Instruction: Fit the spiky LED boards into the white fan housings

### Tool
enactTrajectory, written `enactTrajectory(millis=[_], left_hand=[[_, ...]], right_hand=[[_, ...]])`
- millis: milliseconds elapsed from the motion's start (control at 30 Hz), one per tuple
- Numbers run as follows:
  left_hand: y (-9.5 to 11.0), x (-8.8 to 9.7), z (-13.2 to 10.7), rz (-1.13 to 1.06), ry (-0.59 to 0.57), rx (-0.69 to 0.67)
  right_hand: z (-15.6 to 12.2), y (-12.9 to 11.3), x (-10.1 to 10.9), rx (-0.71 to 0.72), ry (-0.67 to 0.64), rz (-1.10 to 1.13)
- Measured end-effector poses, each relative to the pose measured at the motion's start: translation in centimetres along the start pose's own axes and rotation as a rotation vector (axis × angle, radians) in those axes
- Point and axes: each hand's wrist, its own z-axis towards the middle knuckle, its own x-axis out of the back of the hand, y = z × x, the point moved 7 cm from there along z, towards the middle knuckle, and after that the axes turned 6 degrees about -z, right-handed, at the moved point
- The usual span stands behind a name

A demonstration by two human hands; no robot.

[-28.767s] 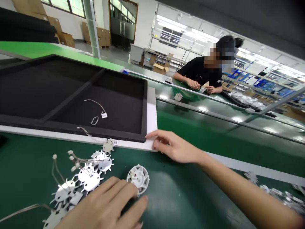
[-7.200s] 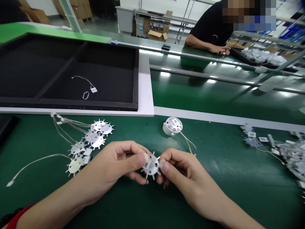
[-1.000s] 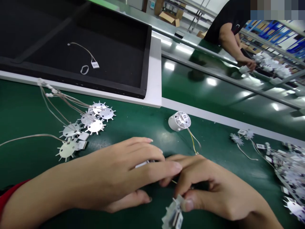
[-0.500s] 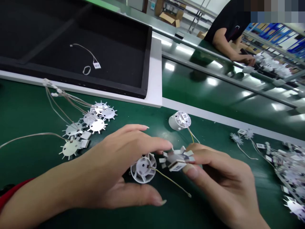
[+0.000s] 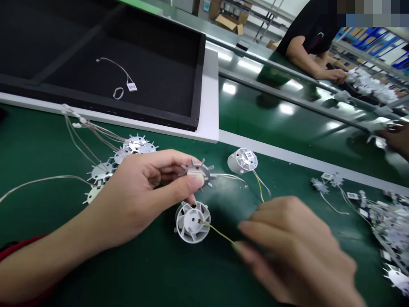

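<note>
My left hand [image 5: 150, 192] pinches a toothed metal disc [image 5: 204, 174] between thumb and fingers. A flat pale block on the disc lies partly under the thumb, and white wires trail to the right. Just below stands a white round fan-like housing [image 5: 192, 222] with spokes and a central hub. From that hub a thin yellowish wire [image 5: 219, 233] runs toward my right hand [image 5: 294, 251], which is blurred. Its thumb and forefinger tips look apart beside the wire, whose far end is hidden. Behind, a similar white housing [image 5: 239, 162] lies tilted, with a toothed disc in its end.
More wired toothed discs [image 5: 102, 170] lie at left. A heap of similar parts [image 5: 390, 226] covers the right side. A black-lined tray [image 5: 204, 85] at the back holds a small wired piece and a loop. Across the bench a co-worker's hand [image 5: 335, 76] touches white parts; another person's hand [image 5: 398, 136] shows at right.
The toothed disc has passed from my right hand to my left and moved left, above the housing. My left fingers have closed on it. My right hand is now beside the yellowish wire.
</note>
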Motion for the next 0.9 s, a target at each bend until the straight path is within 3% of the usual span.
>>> enactTrajectory(millis=[100,233,400,533,667,800,900], left_hand=[[-0.3,-0.5,-0.4,-0.103,-0.028,0.046],[-1.1,-2.2,-1.3,-0.167,-0.122,0.112],[-1.8,-2.6,-1.4,-0.174,-0.155,0.158],[-1.7,-2.5,-1.1,-0.154,-0.181,0.164],[-1.8,-2.4,-1.1,-0.181,-0.169,0.171],[-2.0,-2.5,-1.3,-0.223,-0.154,0.175],[-2.1,-2.5,-1.4,-0.238,-0.145,0.182]], right_hand=[[0.0,-1.4,-1.5,0.180,-0.150,-0.136],[0.2,-1.9,-2.0,0.261,-0.215,-0.204],[0.3,-1.9,-1.7,0.310,-0.224,-0.247],[0.2,-1.7,-2.2,0.254,-0.223,-0.184],[0.2,-0.3,-2.9,-0.050,-0.189,0.125],[-1.1,1.7,-5.6,-0.596,-0.438,0.584],[-2.1,1.9,-6.7,-0.841,-0.588,0.764]])
